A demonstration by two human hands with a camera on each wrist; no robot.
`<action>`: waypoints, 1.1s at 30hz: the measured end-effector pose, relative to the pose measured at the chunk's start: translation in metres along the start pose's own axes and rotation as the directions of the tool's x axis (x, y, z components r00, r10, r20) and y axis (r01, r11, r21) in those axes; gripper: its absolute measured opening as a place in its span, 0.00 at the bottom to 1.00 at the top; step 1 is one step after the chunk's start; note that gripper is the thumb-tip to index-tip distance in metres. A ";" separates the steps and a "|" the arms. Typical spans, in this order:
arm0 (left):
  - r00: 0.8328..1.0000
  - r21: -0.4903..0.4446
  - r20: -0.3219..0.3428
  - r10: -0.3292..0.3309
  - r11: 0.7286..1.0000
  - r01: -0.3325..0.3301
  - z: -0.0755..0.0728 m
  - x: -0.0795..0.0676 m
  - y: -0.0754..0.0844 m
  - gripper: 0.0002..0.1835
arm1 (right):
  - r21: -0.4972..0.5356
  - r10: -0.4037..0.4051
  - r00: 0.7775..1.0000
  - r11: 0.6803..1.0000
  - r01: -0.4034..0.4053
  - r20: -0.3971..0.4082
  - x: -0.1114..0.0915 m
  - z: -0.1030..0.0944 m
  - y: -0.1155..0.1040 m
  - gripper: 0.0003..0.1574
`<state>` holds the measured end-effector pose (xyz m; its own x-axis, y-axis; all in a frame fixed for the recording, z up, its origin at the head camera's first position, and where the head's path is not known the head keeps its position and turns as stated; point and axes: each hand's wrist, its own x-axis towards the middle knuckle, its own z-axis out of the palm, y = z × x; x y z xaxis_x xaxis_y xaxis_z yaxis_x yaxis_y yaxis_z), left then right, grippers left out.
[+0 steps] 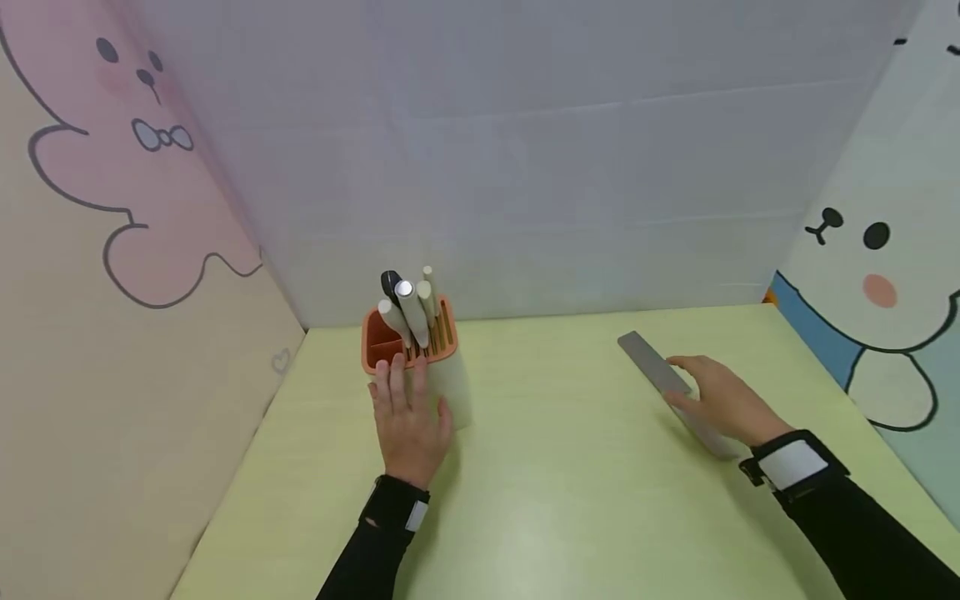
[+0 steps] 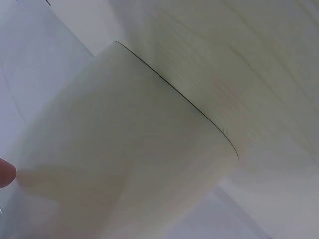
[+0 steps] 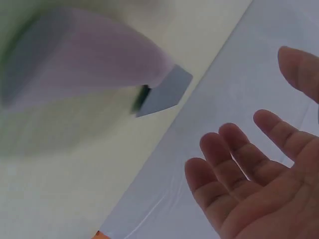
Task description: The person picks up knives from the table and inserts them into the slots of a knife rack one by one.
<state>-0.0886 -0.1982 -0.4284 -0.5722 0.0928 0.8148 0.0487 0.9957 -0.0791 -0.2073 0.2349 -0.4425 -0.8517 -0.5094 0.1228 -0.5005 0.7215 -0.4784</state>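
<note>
My left hand (image 1: 411, 433) lies with straight fingers against the front of a white knife block (image 1: 456, 387) with an orange top. In the left wrist view, the block's pale wall (image 2: 124, 124) fills much of the picture, with one fingertip (image 2: 7, 173) at the left edge. A kitchen knife (image 1: 648, 358) with a broad grey blade and a pale handle (image 3: 99, 55) lies on the right of the table. Over it hovers my right hand (image 1: 723, 404), thumb and fingers apart. The right wrist view shows those fingers (image 3: 244, 154) extended, holding nothing.
Several pale-handled tools (image 1: 411, 312) and a black-handled one (image 1: 390, 283) stand in the block. The light yellow table (image 1: 540, 467) meets a white back wall (image 1: 525, 208) behind. Printed side panels (image 1: 892, 358) border it left and right.
</note>
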 end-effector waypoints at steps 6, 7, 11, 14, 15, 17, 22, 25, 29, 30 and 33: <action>1.000 -0.016 0.018 -0.008 1.000 0.008 -0.001 0.000 -0.001 0.42 | -0.014 0.083 0.991 0.997 -0.082 0.107 -0.019 0.019 0.012 0.41; 1.000 -0.017 0.019 -0.011 1.000 0.011 -0.001 0.000 -0.001 0.42 | -0.009 0.093 0.988 0.996 -0.093 0.122 -0.021 0.021 0.012 0.42; 0.999 -0.019 0.030 -0.016 1.000 0.016 0.000 0.000 -0.001 0.43 | -0.016 0.107 0.984 0.994 -0.106 0.140 -0.025 0.026 0.017 0.43; 0.999 -0.016 0.041 -0.017 1.000 0.018 0.000 0.002 -0.001 0.43 | -0.042 0.099 0.987 0.995 -0.094 0.128 -0.026 0.028 0.021 0.41; 0.999 -0.012 0.045 -0.017 1.000 0.018 0.000 0.003 -0.001 0.43 | -0.048 0.093 0.988 0.995 -0.088 0.124 -0.026 0.028 0.022 0.40; 0.999 -0.002 0.045 -0.017 1.000 0.017 0.000 0.003 -0.001 0.43 | -0.063 0.086 0.989 0.995 -0.079 0.119 -0.027 0.030 0.022 0.38; 0.999 0.008 0.030 -0.017 1.000 0.017 -0.002 0.002 0.001 0.42 | -0.059 0.087 0.986 0.995 -0.079 0.141 -0.028 0.031 0.017 0.36; 0.999 0.005 0.034 -0.029 1.000 0.028 -0.002 0.002 0.000 0.42 | -0.048 0.095 0.983 0.995 -0.088 0.154 -0.029 0.032 0.008 0.37; 0.998 -0.007 0.057 -0.035 0.999 0.035 -0.001 0.004 -0.002 0.41 | -0.051 0.110 0.981 0.993 -0.104 0.157 -0.036 0.036 -0.004 0.38; 0.997 -0.010 0.063 -0.033 0.999 0.034 -0.001 0.005 -0.002 0.41 | -0.053 0.111 0.981 0.993 -0.104 0.157 -0.038 0.038 -0.008 0.38; 0.998 -0.011 0.058 -0.039 0.999 0.040 0.001 0.008 -0.002 0.41 | -0.057 0.099 0.981 0.994 -0.091 0.165 -0.044 0.042 -0.016 0.38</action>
<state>-0.0936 -0.1992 -0.4224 -0.6199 0.0535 0.7829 0.0353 0.9986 -0.0402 -0.1550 0.2261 -0.4773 -0.8600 -0.5055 -0.0707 -0.4286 0.7904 -0.4376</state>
